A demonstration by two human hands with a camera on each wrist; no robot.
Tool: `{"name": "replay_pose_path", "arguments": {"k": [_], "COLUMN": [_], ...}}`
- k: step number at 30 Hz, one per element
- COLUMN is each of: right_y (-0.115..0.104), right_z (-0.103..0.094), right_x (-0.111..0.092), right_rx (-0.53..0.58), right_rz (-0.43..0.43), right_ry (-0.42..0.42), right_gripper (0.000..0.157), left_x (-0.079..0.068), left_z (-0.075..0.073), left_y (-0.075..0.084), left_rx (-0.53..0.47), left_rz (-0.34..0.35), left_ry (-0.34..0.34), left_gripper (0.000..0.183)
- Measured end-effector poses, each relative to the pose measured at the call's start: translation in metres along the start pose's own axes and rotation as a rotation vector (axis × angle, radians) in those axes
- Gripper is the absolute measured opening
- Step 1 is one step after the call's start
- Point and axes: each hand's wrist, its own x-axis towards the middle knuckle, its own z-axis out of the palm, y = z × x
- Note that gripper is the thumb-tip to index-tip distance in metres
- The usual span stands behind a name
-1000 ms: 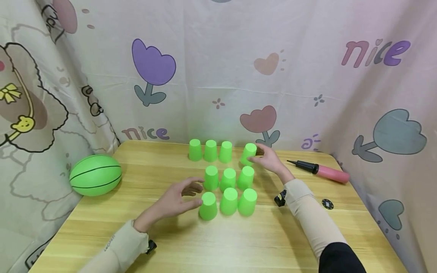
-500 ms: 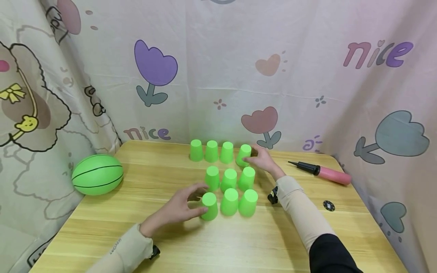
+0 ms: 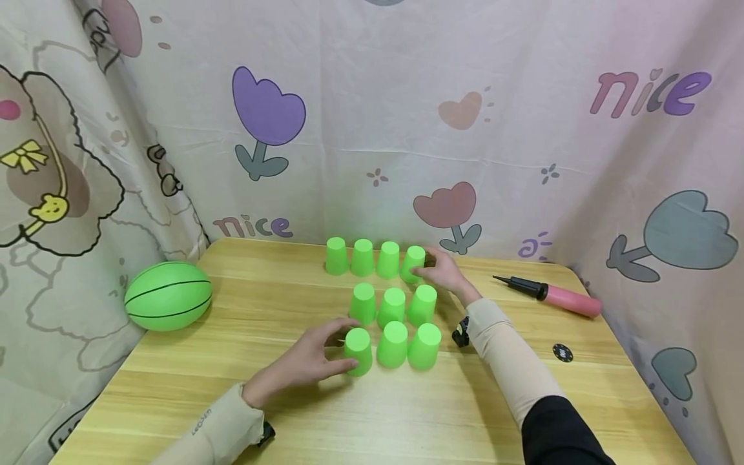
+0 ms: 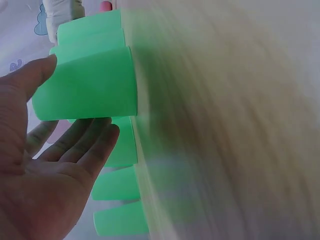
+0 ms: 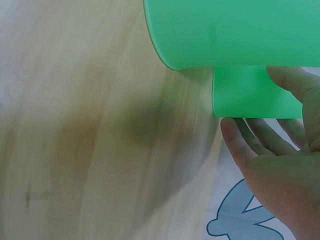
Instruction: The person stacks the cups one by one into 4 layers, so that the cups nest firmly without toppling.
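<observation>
Bright green plastic cups stand upside down in three rows on the wooden table. At the right end of the back row, my right hand (image 3: 446, 270) holds a green cup (image 3: 413, 263), thumb at its front and fingers behind. In the right wrist view this cup (image 5: 255, 95) sits between thumb and fingers, behind a nearer cup (image 5: 240, 32). My left hand (image 3: 308, 356) is around the front-left cup (image 3: 358, 352), thumb at its near side and fingers at its far left side. The left wrist view shows the thumb and fingertips against that cup (image 4: 90, 85).
Three cups form the middle row, including a middle cup (image 3: 392, 308). A green ball with black lines (image 3: 168, 297) lies at the left table edge. On the right are a pink-and-black hand pump (image 3: 546, 294) and a black chip (image 3: 562, 352). A patterned curtain (image 3: 360, 116) hangs behind.
My right hand has slid the back-row cup left, close up to its neighbour, and its tilt has lessened. My left hand has moved right and closed in around the front-left cup.
</observation>
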Motion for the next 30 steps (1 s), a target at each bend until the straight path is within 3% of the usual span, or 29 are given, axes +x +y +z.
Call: {"name": "replay_pose_path", "arguments": {"k": [17,30], "right_y": [-0.0002,0.0024], "right_z": [0.0018,0.0025], "right_x": [0.001,0.0019], "right_rx": [0.011,0.006], "right_rz": [0.038,0.019], "right_ry": [0.006,0.02], "right_gripper": [0.06,0.06], "left_x": [0.0014,0.0016], "left_z": [0.0042,0.0062], "left_y": [0.0037,0.0035], "left_rx": [0.024,0.033], "left_rz": [-0.067,-0.052], "left_ry": [-0.011,-0.002], "left_gripper": [0.066,0.064]}}
